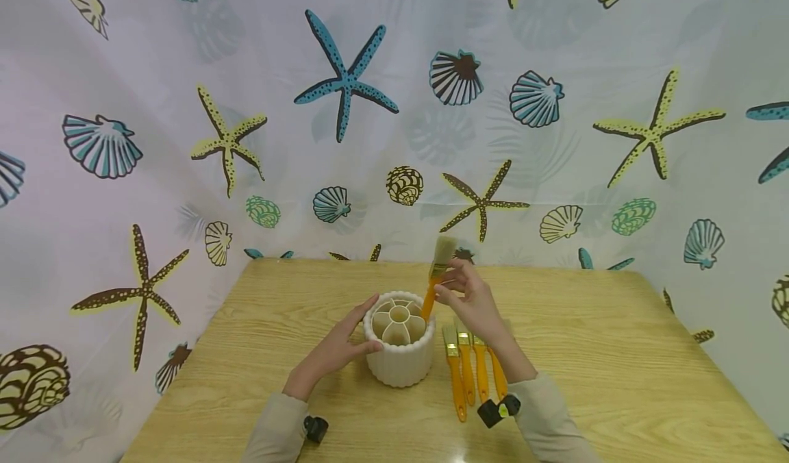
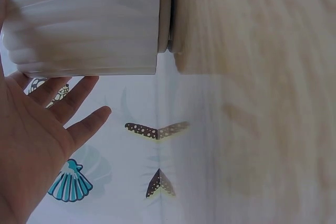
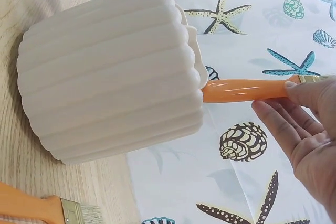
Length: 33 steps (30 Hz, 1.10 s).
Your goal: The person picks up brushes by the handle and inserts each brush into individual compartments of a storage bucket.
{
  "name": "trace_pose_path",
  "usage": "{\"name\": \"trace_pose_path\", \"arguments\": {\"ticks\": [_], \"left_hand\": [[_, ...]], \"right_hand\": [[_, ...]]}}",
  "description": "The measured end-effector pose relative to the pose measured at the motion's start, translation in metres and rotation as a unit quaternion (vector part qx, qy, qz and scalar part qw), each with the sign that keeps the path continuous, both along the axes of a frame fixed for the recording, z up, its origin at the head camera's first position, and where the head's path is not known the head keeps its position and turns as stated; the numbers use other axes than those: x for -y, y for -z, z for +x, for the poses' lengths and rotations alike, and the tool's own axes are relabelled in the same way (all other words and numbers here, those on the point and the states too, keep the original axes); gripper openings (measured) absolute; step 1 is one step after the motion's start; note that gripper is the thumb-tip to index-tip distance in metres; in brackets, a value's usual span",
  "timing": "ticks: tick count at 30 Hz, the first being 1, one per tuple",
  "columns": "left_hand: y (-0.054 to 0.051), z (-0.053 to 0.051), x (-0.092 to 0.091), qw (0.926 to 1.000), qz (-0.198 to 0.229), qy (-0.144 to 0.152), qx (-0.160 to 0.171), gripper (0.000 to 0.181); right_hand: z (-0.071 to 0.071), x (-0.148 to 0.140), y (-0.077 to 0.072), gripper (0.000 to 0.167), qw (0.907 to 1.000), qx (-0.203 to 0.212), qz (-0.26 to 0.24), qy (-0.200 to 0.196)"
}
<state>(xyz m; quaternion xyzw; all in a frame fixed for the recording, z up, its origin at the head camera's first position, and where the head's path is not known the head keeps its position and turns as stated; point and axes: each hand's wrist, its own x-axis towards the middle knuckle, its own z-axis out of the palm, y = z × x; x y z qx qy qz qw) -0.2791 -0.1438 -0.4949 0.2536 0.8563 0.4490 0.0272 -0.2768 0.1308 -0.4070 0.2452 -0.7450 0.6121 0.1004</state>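
A white ribbed round holder (image 1: 401,364), divided into several compartments around a central ring, stands on the table. My left hand (image 1: 335,350) holds its left side, thumb at the near rim and fingers toward the back. In the left wrist view, that hand's other fingers (image 2: 86,124) extend along the holder's wall. My right hand (image 1: 471,302) pinches a paintbrush (image 3: 236,91) between thumb and fingers near the metal band. Its bristles point up, and the lower end of its orange handle is inside the holder's right rim; the handle's tip is hidden.
Several more orange-handled paintbrushes (image 1: 456,381) lie side by side on the wooden table (image 1: 585,353), right of the holder and partly under my right forearm. A curtain (image 1: 394,141) printed with shells and starfish hangs behind and beside the table.
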Motion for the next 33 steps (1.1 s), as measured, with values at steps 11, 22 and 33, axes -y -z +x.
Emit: {"name": "trace_pose_path", "arguments": {"ticks": [11, 22, 33], "left_hand": [[0.0, 0.0, 0.0, 1.0, -0.001, -0.002, -0.005, 0.083], [-0.002, 0.003, -0.001, 1.0, 0.0, -0.001, 0.004, 0.082], [-0.015, 0.01, -0.002, 0.9999, -0.004, 0.002, 0.01, 0.082]], "right_hand": [[0.017, 0.008, -0.017, 0.041, 0.9999, 0.005, 0.011, -0.002], [0.017, 0.011, -0.011, 0.037, 0.9997, -0.006, 0.018, -0.016], [0.017, 0.012, -0.006, 0.037, 0.9989, -0.024, 0.033, -0.024]]}}
